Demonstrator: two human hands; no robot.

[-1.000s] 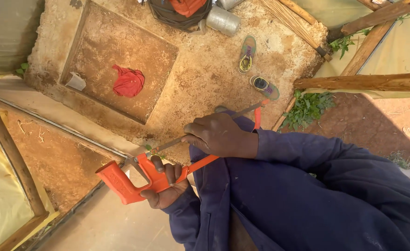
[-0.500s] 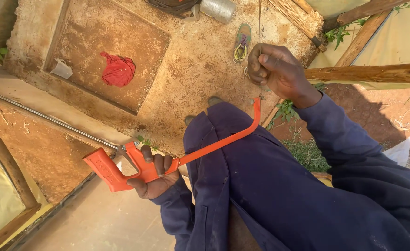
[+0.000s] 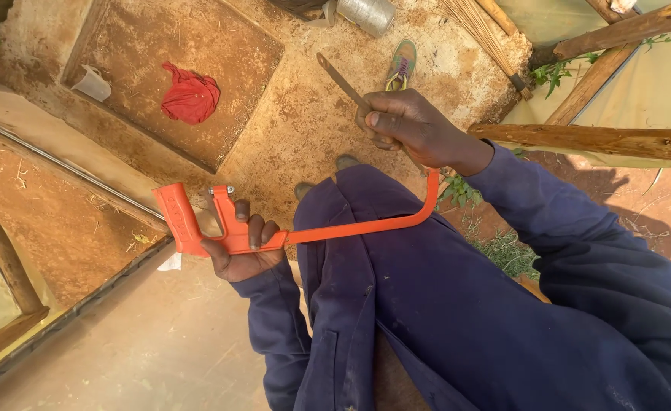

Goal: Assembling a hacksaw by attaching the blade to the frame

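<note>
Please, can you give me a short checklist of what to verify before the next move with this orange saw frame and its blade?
1. Left hand grips the orange saw frame at its handle: ok.
2. Right hand is closed round the blade: ok.
3. Blade mounted across the frame: not ok. Its free end points up and away from the frame.
4. Small screw at the handle end is present: ok. Whether it is tight or loose: cannot tell.
5. Blade teeth turned away from the fingers: cannot tell, too small to see.
</note>
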